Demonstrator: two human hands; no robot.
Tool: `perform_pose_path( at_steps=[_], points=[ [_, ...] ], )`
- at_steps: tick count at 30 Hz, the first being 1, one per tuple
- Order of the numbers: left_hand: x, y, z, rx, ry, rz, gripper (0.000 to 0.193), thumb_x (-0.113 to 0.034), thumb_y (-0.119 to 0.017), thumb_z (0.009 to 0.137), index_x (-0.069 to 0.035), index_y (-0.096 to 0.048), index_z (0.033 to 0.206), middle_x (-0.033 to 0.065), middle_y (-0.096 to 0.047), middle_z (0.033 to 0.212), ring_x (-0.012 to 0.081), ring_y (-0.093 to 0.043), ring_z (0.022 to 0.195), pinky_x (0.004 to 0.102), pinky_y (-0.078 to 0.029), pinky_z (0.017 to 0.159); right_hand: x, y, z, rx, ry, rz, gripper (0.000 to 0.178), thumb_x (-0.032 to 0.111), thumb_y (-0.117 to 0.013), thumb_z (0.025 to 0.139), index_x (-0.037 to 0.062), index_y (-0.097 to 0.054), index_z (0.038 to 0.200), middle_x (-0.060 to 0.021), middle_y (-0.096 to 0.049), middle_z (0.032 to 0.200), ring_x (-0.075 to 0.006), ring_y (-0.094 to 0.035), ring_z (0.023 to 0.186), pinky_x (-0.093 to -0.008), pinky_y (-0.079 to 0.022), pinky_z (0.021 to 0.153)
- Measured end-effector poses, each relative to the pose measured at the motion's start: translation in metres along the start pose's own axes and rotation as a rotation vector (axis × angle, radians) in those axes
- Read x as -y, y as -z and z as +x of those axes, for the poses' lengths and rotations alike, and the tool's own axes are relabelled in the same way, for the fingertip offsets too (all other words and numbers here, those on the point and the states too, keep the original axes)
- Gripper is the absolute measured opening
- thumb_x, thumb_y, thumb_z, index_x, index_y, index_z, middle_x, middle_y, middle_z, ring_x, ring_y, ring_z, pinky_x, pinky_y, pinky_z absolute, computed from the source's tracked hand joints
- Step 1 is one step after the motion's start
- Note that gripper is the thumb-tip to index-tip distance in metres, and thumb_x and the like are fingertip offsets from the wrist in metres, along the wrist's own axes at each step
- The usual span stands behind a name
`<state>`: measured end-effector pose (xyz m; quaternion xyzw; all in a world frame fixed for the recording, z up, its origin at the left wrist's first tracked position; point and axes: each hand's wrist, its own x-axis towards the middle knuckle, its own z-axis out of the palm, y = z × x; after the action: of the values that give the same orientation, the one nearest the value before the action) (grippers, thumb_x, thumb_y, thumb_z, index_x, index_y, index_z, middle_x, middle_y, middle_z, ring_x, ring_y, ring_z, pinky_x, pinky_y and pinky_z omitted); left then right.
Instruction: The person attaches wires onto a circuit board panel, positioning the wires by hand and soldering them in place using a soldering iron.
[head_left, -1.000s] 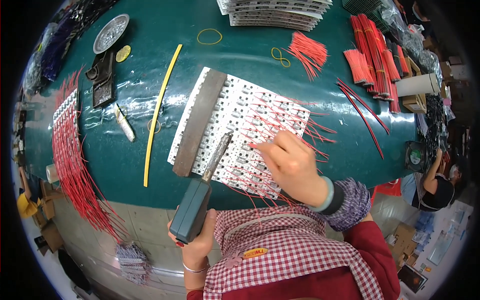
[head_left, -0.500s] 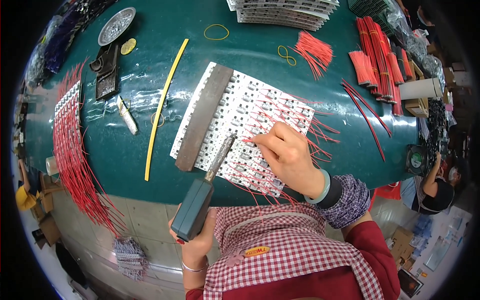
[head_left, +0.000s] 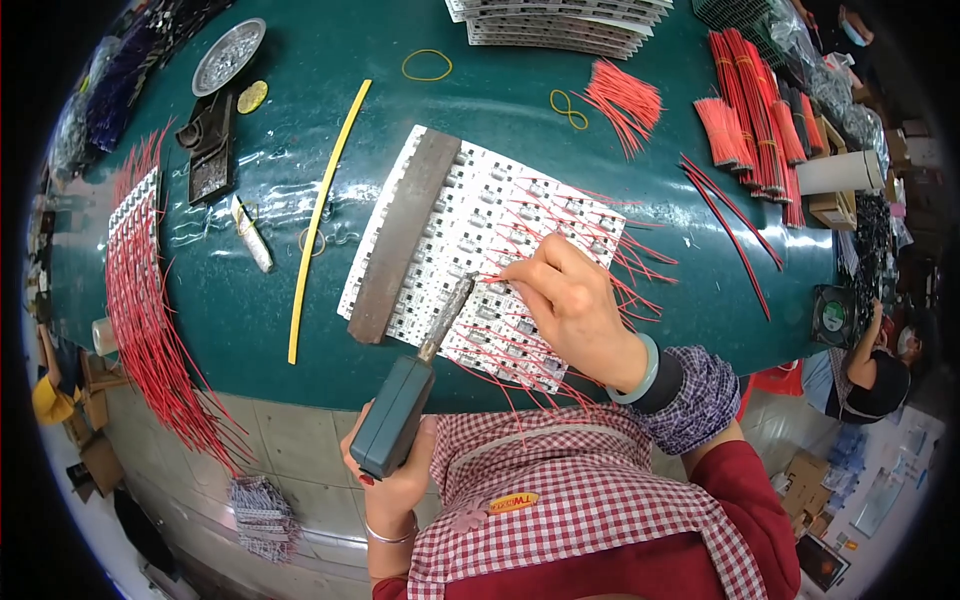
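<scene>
My left hand is wrapped round the dark green handle of a soldering iron, whose tip points up and right onto a white circuit board panel. Between thumb and forefinger, my right hand pinches a thin red wire above the panel. The wire's end and the iron's tip meet, or nearly so, at the panel's middle. Many red wires stick out from the panel's right and lower parts. A dark flat bar lies along the panel's left side.
At the left sits another panel with long red wires. Nearby are a black tray, a metal dish, a white-handled knife and a yellow strip. Red wire bundles lie far right; stacked panels stand at the back.
The soldering iron has shifted slightly right and its tip is now at the wire's end. My right hand has moved slightly left and up, with the red wire still pinched.
</scene>
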<state>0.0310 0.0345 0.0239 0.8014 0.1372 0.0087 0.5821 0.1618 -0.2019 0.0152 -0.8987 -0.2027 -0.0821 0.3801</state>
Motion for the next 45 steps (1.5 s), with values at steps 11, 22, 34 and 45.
perform_pose_path(
  at_steps=[11,22,34,45],
  points=[
    [0.024,0.008,-0.016,0.023,-0.058,-0.052,0.036,0.006,-0.076,0.085,0.004,-0.068,0.120,0.0065,-0.070,0.101,0.0115,-0.061,0.075,0.0242,-0.047,0.060,0.000,-0.001,-0.001,0.002,0.005,-0.014,0.015,-0.003,-0.073,0.084,0.0038,-0.072,0.098,-0.0096,-0.051,0.082,-0.0259,-0.060,0.072,-0.0385,-0.047,0.062],
    [0.023,0.010,-0.021,-0.001,-0.090,0.009,0.043,0.008,-0.074,0.085,0.005,-0.065,0.128,0.0111,-0.071,0.114,0.0102,-0.061,0.076,0.0234,-0.048,0.060,0.017,0.004,-0.007,-0.108,0.103,-0.149,0.018,-0.004,-0.073,0.079,0.0016,-0.070,0.096,-0.0088,-0.050,0.078,-0.0258,-0.056,0.070,-0.0375,-0.046,0.060],
    [0.018,0.015,-0.023,0.028,-0.023,0.025,0.046,0.005,-0.078,0.084,0.005,-0.065,0.128,0.0146,-0.071,0.120,0.0214,-0.069,0.103,0.0328,-0.055,0.090,0.021,-0.018,-0.019,-0.114,0.141,-0.153,0.027,-0.007,-0.074,0.074,0.0014,-0.072,0.100,-0.0072,-0.051,0.074,-0.0245,-0.055,0.067,-0.0369,-0.044,0.056],
    [0.014,0.007,-0.013,0.055,-0.108,-0.013,0.045,0.005,-0.078,0.085,0.005,-0.065,0.127,0.0147,-0.072,0.116,0.0169,-0.069,0.093,0.0286,-0.056,0.077,0.021,-0.023,-0.017,-0.145,0.128,-0.187,0.011,0.004,-0.077,0.080,0.0046,-0.071,0.091,-0.0049,-0.047,0.074,-0.0207,-0.054,0.067,-0.0342,-0.043,0.052]
  ],
)
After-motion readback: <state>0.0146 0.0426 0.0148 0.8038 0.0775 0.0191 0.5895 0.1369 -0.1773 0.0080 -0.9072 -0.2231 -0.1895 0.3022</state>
